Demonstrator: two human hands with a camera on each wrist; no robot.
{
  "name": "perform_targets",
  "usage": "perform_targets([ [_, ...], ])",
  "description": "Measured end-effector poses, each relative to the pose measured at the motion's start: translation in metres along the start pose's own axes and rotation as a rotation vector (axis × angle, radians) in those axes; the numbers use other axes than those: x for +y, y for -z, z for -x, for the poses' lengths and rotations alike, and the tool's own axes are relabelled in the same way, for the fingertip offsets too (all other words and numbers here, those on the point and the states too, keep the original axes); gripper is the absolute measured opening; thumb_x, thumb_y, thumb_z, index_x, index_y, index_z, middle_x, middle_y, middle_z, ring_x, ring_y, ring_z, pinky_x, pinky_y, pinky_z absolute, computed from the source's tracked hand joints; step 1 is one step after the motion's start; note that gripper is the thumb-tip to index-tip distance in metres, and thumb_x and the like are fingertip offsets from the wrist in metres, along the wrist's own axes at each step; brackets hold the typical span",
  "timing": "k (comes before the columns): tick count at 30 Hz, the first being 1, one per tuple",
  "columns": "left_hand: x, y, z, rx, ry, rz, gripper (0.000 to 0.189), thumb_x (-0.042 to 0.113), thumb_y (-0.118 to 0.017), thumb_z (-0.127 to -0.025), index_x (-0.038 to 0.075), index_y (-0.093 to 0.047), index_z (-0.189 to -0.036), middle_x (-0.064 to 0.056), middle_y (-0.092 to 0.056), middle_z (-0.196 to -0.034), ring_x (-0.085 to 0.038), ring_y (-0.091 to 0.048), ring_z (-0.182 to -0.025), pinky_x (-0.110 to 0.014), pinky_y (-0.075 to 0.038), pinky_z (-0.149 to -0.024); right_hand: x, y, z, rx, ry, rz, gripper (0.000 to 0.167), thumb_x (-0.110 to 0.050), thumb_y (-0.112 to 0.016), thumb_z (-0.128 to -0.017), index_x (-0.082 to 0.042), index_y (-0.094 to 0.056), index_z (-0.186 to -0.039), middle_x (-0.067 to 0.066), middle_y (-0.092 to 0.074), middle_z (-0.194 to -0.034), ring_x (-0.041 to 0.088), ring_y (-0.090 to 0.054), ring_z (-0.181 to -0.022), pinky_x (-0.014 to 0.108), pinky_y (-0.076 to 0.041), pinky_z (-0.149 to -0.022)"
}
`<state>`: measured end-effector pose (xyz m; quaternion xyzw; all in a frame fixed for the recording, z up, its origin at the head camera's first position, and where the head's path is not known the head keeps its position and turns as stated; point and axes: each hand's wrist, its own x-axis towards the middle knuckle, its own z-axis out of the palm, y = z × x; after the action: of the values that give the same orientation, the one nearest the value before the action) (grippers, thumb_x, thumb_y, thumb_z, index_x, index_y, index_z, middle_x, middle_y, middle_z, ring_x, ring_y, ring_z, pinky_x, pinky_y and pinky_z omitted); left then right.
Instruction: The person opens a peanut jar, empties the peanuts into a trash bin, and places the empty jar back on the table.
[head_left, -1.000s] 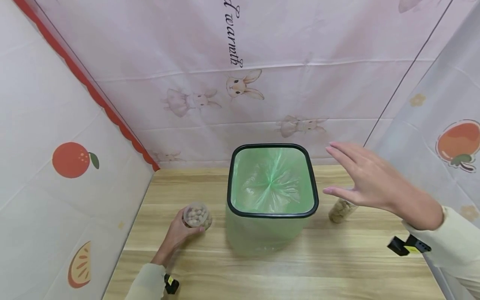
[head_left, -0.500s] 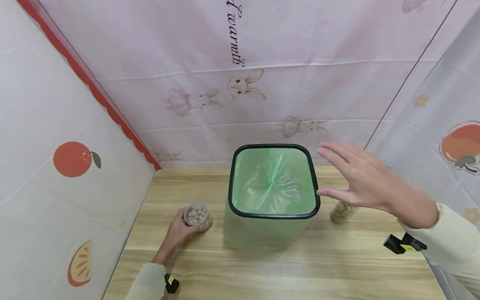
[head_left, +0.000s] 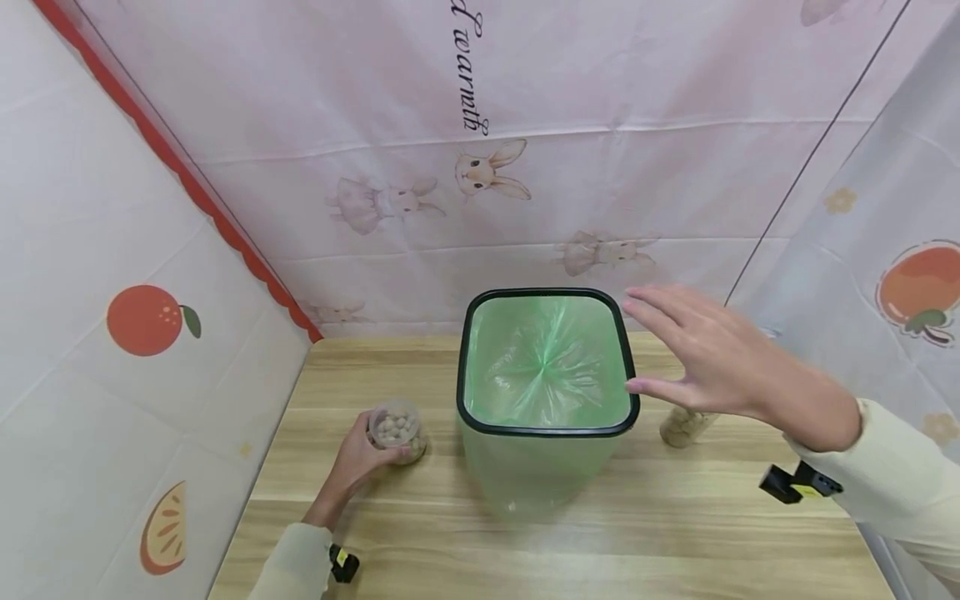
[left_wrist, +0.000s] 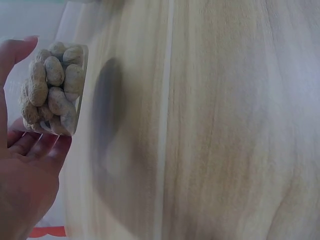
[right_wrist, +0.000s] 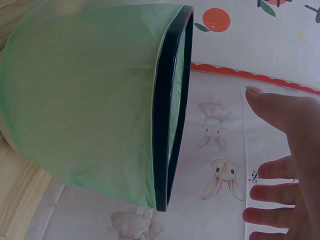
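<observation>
In the head view my left hand [head_left: 362, 454] grips a clear plastic jar of peanuts [head_left: 397, 429], thumb on the near side. The left wrist view shows the unshelled peanuts [left_wrist: 52, 82] through the jar wall, and a shadow lies on the table a little apart from the jar's base. At centre stands a trash can [head_left: 536, 471] lined with a green plastic bag [head_left: 543, 367], its black rim [head_left: 547, 432] facing up. My right hand [head_left: 708, 362] hovers by the can's right rim, thumb and fingers spread with nothing between them; in the right wrist view its fingers [right_wrist: 272, 195] are extended.
A second clear jar [head_left: 684, 427], with pale brown contents, stands right of the can, partly hidden under my right hand. Printed cloth walls [head_left: 360, 283] enclose the wooden table [head_left: 600, 542] at the back and both sides.
My right hand has moved left, closer to the can's right rim. The jar in my left hand has tilted slightly, its top shifting a little away from me.
</observation>
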<state>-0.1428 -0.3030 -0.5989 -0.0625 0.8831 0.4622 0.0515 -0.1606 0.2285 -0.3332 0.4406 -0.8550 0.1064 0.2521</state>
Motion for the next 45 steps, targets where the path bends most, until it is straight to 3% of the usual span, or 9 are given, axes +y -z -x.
perform_targets([
  [6, 0.012, 0.002, 0.004, 0.008, -0.036, -0.007, 0.095, 0.041, -0.093, -0.071, 0.007, -0.044, -0.146, -0.015, -0.063, -0.135, -0.029, -0.062, -0.123, -0.046, -0.047, -0.106, -0.001, -0.002, -0.001, -0.009, -0.001, 0.003, 0.09, -0.074, -0.045, -0.098, 0.0, -0.051, -0.148, 0.021, -0.058, -0.146, 0.04, -0.057, -0.131, 0.049, -0.039, -0.119],
  [16, 0.042, 0.009, 0.005, 0.041, -0.125, -0.038, 0.093, 0.042, -0.091, -0.073, 0.007, -0.045, -0.145, -0.017, -0.063, -0.134, -0.033, -0.063, -0.122, -0.048, -0.051, -0.102, -0.003, -0.004, -0.009, 0.007, 0.036, -0.013, 0.088, -0.073, -0.045, -0.098, 0.002, -0.055, -0.144, 0.021, -0.06, -0.143, 0.039, -0.059, -0.128, 0.056, -0.046, -0.106],
  [33, 0.096, 0.026, 0.013, 0.084, -0.288, -0.006, 0.086, 0.032, -0.092, -0.075, 0.006, -0.048, -0.143, -0.012, -0.063, -0.13, -0.027, -0.064, -0.117, -0.047, -0.053, -0.1, -0.009, -0.005, -0.022, -0.031, 0.064, -0.003, 0.088, -0.072, -0.046, -0.099, 0.004, -0.055, -0.143, 0.023, -0.059, -0.145, 0.041, -0.057, -0.132, 0.057, -0.046, -0.109],
  [45, 0.125, 0.029, 0.019, 0.13, -0.391, -0.017, 0.086, 0.025, -0.094, -0.072, 0.004, -0.05, -0.143, -0.011, -0.065, -0.13, -0.022, -0.063, -0.116, -0.03, -0.051, -0.098, -0.014, -0.013, -0.034, -0.026, 0.092, -0.041, 0.086, -0.07, -0.051, -0.098, 0.002, -0.054, -0.144, 0.023, -0.058, -0.146, 0.04, -0.057, -0.133, 0.056, -0.048, -0.108],
])
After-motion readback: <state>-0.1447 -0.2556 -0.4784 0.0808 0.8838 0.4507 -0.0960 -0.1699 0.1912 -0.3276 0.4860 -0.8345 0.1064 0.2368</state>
